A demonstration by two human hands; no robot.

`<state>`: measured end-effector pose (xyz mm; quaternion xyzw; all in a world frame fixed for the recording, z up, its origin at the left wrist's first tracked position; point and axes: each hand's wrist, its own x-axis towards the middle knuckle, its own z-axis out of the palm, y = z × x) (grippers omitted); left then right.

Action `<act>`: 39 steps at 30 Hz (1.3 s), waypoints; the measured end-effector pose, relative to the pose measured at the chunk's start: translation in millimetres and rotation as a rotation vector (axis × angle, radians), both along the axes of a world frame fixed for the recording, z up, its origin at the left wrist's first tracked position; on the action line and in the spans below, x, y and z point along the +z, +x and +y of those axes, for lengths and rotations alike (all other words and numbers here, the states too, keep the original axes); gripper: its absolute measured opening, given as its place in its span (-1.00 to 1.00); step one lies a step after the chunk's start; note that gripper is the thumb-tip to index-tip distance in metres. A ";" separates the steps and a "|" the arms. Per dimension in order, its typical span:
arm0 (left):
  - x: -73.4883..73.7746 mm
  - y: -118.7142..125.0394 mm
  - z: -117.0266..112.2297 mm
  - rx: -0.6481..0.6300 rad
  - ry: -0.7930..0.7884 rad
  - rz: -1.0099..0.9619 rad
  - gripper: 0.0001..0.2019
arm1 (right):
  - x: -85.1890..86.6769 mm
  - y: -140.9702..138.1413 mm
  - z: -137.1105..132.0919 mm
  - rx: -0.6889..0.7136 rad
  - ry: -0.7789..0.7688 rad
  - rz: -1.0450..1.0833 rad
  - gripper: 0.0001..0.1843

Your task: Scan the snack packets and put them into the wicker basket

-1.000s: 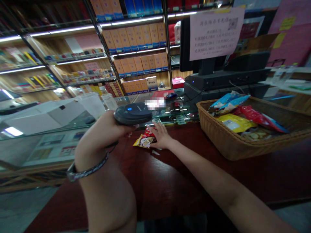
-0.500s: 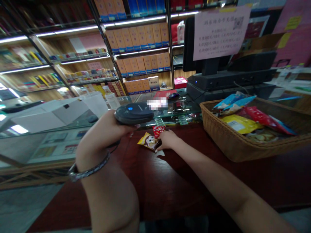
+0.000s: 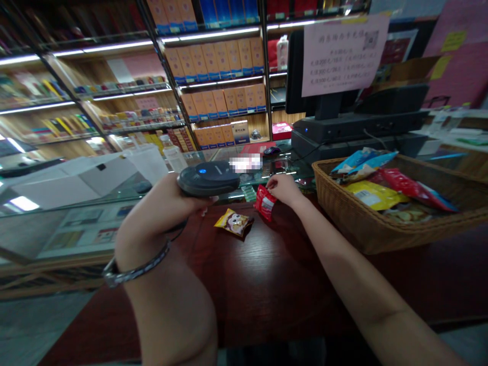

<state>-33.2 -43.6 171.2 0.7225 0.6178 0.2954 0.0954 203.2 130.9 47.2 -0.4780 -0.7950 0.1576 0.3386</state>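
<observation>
My left hand (image 3: 168,203) is wrapped round the handle of a dark barcode scanner (image 3: 208,179) with a blue light on top, held above the dark red wooden counter (image 3: 267,284). A metal bracelet circles that wrist. My right hand (image 3: 282,187) pinches the top of a small red snack packet (image 3: 265,202) and holds it just above the counter, to the right of the scanner. A yellow snack packet (image 3: 233,222) lies flat on the counter, below the scanner's head and left of the red one.
A wicker basket (image 3: 343,213) with several snack bags stands at the right. Behind it are a black till monitor (image 3: 328,96) with a pink paper notice and a glass display case (image 3: 95,213). Lit shelves of orange boxes (image 3: 221,76) fill the back.
My right hand picked the red packet off the yellow one, lifted it and carried it right and away. The yellow packet stays on the counter. The scanner hand has barely moved.
</observation>
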 end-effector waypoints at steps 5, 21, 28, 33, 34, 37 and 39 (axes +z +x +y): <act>-2.3 1.7 1.8 0.011 -0.012 0.011 -0.74 | -14.6 12.9 13.2 -0.059 -0.048 -0.015 -0.59; -4.3 0.6 10.4 -0.010 -0.022 0.041 -0.65 | -55.9 14.4 24.6 0.011 -0.741 0.076 -0.69; -2.7 6.4 8.9 -0.063 -0.048 0.027 -0.66 | -36.5 16.6 19.9 0.171 -0.765 0.595 -0.82; -5.8 3.8 13.0 -0.086 -0.069 0.034 -0.69 | -7.3 19.9 18.1 0.175 -0.562 0.965 -0.85; -6.8 3.0 14.2 -0.089 -0.071 0.035 -0.71 | -2.6 20.5 16.3 0.189 -0.525 1.022 -0.84; -8.6 1.1 16.6 -0.101 -0.075 0.038 -0.74 | 6.6 21.8 9.8 0.230 -0.453 1.107 -0.82; -8.8 0.7 16.7 -0.103 -0.081 0.043 -0.74 | 9.1 22.0 6.6 0.250 -0.426 1.131 -0.77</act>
